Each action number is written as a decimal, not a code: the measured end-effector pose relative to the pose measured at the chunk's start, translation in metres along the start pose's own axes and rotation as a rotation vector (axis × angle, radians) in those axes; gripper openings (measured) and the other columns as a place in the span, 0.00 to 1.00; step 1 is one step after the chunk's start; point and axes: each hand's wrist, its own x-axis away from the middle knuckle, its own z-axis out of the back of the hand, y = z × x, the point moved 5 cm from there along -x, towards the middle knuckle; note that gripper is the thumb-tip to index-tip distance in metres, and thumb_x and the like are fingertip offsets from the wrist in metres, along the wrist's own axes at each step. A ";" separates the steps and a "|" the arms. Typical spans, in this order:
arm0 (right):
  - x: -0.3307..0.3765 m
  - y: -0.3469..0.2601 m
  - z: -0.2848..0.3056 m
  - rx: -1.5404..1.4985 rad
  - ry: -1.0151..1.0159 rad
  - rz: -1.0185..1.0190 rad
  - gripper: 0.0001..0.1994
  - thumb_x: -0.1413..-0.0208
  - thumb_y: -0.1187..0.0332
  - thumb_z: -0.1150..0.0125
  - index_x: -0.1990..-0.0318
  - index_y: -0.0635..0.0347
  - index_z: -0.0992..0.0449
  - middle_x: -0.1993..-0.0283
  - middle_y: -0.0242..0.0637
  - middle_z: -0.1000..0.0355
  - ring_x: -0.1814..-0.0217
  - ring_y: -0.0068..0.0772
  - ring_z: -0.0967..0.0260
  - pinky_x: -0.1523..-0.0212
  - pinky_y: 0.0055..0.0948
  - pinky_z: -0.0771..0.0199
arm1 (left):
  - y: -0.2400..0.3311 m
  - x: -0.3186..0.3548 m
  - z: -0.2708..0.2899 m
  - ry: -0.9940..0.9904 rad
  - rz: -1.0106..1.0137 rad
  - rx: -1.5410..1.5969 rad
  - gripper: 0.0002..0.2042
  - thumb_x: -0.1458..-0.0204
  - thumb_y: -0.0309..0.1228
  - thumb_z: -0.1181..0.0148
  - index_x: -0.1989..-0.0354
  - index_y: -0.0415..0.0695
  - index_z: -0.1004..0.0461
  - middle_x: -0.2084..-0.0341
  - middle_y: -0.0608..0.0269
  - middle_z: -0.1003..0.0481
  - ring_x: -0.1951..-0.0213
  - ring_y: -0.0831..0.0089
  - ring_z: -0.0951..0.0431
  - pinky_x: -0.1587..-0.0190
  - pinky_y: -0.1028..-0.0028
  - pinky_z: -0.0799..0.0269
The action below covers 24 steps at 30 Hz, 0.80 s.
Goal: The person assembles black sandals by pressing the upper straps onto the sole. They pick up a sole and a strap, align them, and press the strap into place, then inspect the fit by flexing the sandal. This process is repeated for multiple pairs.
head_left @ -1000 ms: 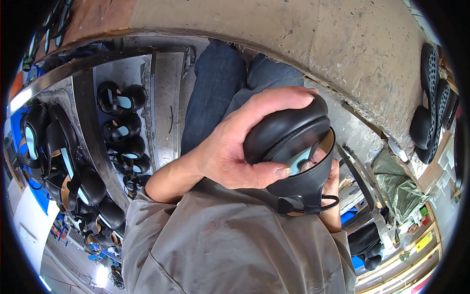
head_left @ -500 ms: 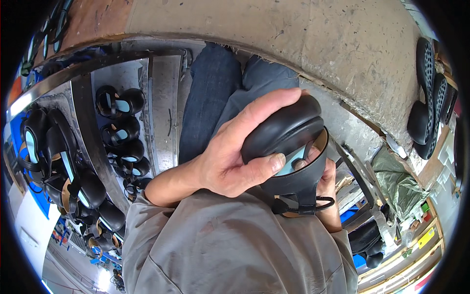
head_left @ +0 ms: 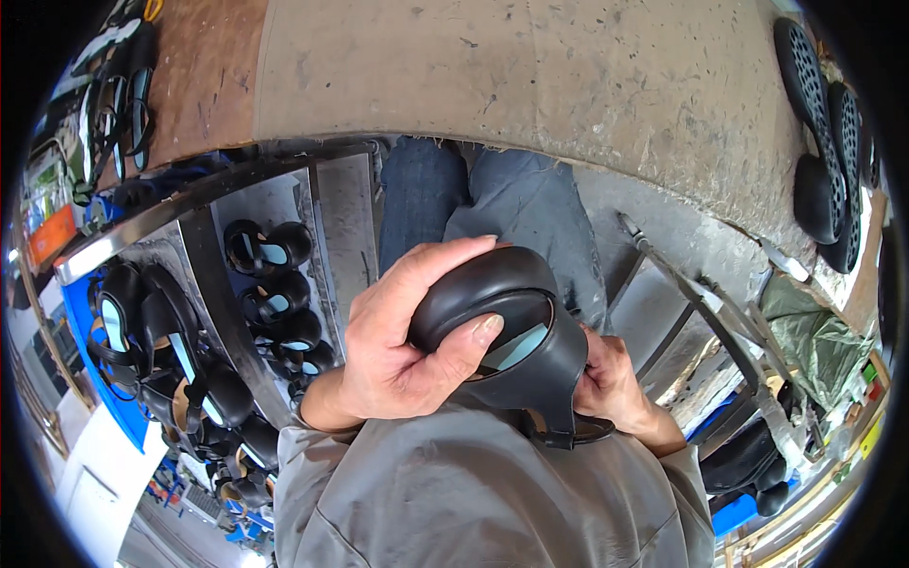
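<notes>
Above my lap I hold a black shoe point(head_left: 488, 284) with a rounded closed toe, a light blue insole and a strap at the heel end. Around the toe wraps my left hand point(head_left: 402, 346), its thumb pressed at the opening beside the insole and its fingers over the top. At the shoe's right side, my right hand point(head_left: 611, 379) has its fingers bent against the upper near the strap. The shoe hides part of those fingers.
A worn, stained bench point(head_left: 530, 76) spans the far side. On its right end lie black soles point(head_left: 810, 123) with dotted undersides; at its far left are more sandals point(head_left: 142, 85). A metal-framed rack point(head_left: 199, 256) at my left holds several black shoes point(head_left: 275, 251). Green sheeting point(head_left: 814, 312) hangs at right.
The shoe has moved left and tilted, its opening narrower in view. My right fingertips, seen inside the opening before, are now at its outer right side. The whole view has shifted.
</notes>
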 end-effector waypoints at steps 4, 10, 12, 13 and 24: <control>-0.007 -0.014 0.004 -0.020 -0.038 -0.002 0.15 0.48 0.81 0.49 0.52 0.69 0.31 0.72 0.48 0.27 0.71 0.46 0.24 0.71 0.34 0.26 | 0.000 0.004 -0.003 0.029 0.014 0.001 0.19 0.50 0.22 0.40 0.49 0.30 0.33 0.61 0.48 0.24 0.62 0.67 0.21 0.61 0.74 0.27; -0.012 -0.015 0.004 -0.044 -0.053 0.005 0.13 0.47 0.81 0.48 0.53 0.69 0.30 0.70 0.49 0.27 0.70 0.48 0.25 0.71 0.34 0.26 | 0.009 -0.012 0.002 -0.076 0.024 -0.175 0.19 0.55 0.22 0.35 0.54 0.34 0.30 0.68 0.52 0.25 0.68 0.66 0.23 0.66 0.73 0.27; -0.012 -0.018 0.004 -0.060 -0.071 -0.011 0.12 0.47 0.81 0.48 0.54 0.69 0.30 0.70 0.49 0.27 0.71 0.49 0.25 0.71 0.34 0.26 | 0.014 -0.015 0.002 -0.094 -0.023 -0.224 0.18 0.57 0.23 0.34 0.56 0.35 0.29 0.69 0.53 0.26 0.69 0.65 0.23 0.67 0.73 0.28; -0.012 -0.018 0.005 -0.076 -0.088 -0.025 0.12 0.47 0.81 0.48 0.55 0.69 0.30 0.70 0.49 0.28 0.71 0.49 0.25 0.72 0.35 0.27 | 0.015 -0.015 0.002 -0.084 -0.001 -0.217 0.17 0.57 0.22 0.34 0.57 0.35 0.28 0.69 0.52 0.26 0.70 0.66 0.23 0.68 0.73 0.28; -0.007 -0.024 -0.004 0.062 -0.064 0.099 0.14 0.51 0.81 0.45 0.55 0.71 0.32 0.72 0.49 0.29 0.73 0.50 0.27 0.74 0.38 0.27 | 0.030 -0.023 -0.001 -0.284 0.110 -0.401 0.14 0.60 0.26 0.34 0.63 0.37 0.25 0.72 0.53 0.25 0.72 0.64 0.23 0.68 0.71 0.28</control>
